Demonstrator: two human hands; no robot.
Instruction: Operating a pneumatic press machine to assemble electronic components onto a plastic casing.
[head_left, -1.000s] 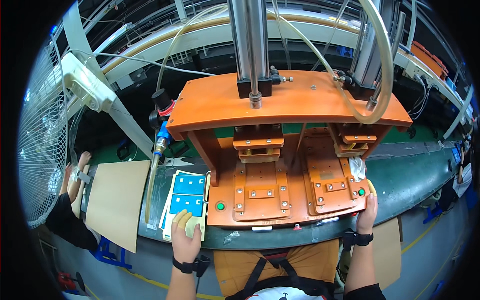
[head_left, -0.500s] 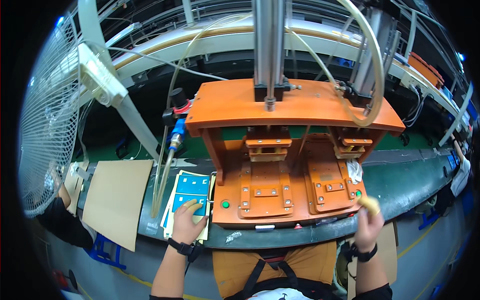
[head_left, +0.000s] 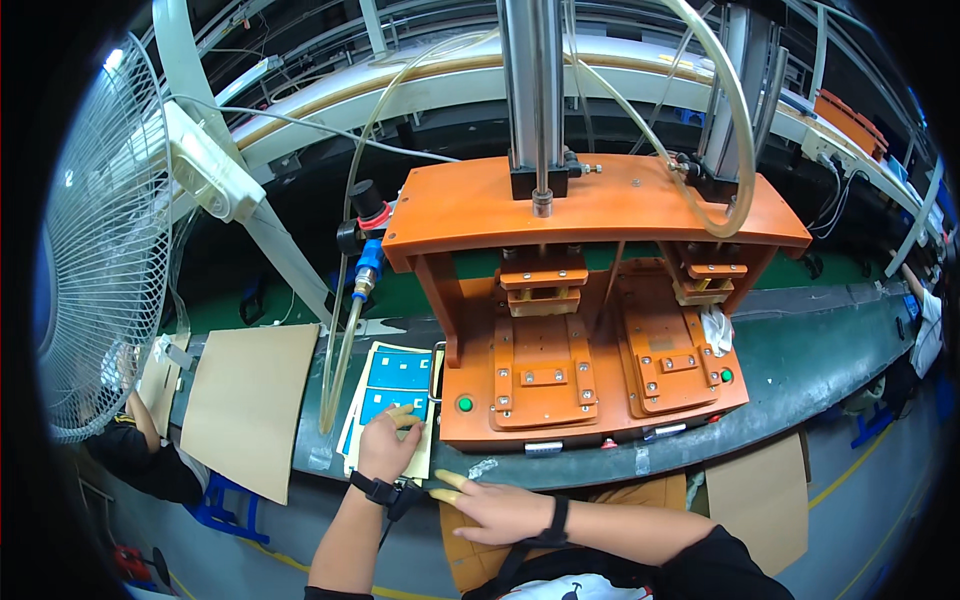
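Observation:
On the bench lies a stack of blue sheets [head_left: 396, 372] with small pale pieces on it, over cream-coloured backing sheets [head_left: 420, 455]. My left hand [head_left: 388, 447] rests at the near edge of the blue sheets, its fingers bent together at the tips. Whether a small piece is between them I cannot make out. My right hand [head_left: 488, 508] is just in front of the bench edge, near my left wrist. Its fingers stretch toward the left, apart, with nothing visible in them. Yellow covers sit on fingertips of both hands.
An orange press [head_left: 590, 215] with two stations and green buttons [head_left: 465, 404] stands right of the sheets. A white cloth [head_left: 716, 330] lies by its right station. Brown boards [head_left: 250, 400] and a fan [head_left: 105, 240] are at the left; a hose [head_left: 340, 370] hangs beside the sheets.
My right hand has swung from the press's right side across to the left, beside my left wrist. My left hand stays at the blue sheets, its fingers more drawn in.

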